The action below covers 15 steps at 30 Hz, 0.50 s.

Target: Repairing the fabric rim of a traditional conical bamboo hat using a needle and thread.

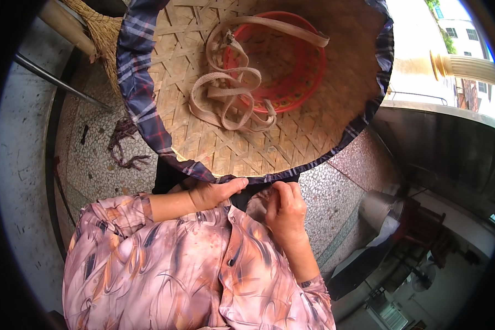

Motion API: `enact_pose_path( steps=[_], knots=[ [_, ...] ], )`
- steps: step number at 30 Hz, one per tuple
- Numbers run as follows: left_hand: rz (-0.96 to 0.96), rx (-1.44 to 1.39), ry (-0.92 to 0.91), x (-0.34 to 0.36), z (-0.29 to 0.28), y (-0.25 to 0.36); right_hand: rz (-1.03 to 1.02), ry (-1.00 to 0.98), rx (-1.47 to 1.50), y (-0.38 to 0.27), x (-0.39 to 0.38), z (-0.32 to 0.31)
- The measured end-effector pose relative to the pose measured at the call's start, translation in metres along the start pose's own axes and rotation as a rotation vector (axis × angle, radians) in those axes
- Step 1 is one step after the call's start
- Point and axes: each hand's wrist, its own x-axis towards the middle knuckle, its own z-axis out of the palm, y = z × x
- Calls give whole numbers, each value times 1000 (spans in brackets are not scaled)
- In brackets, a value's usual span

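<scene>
Evidently, a round woven-strip tray, its rim bound in crinkled plaid cloth, fronts the person's patterned shirt, bearing a shallow red dish and looped flat strap. The left hand pinches the rim; the right hand curls beside it, I can't tell on what. Speckled floor parts tray from pale container

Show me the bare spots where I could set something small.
Bare weave lies below the beige strap, above the near plaid edge, and speckled floor shows bare between the right hand and the pale bucket. Crowded: the red round piece, partly under the strap; the floor at left, with dark cord and broom.
</scene>
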Motion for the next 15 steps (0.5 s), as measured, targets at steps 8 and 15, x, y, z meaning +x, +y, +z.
enact_pose_path(
  steps=[8, 15],
  knots=[
    [-59, 13, -11, -6, 0, 16, -53, -3, -13, 0, 3, -1],
    [-62, 46, -8, -7, 0, 22, -58, -9, 3, 2, 6, 4]
  ],
)
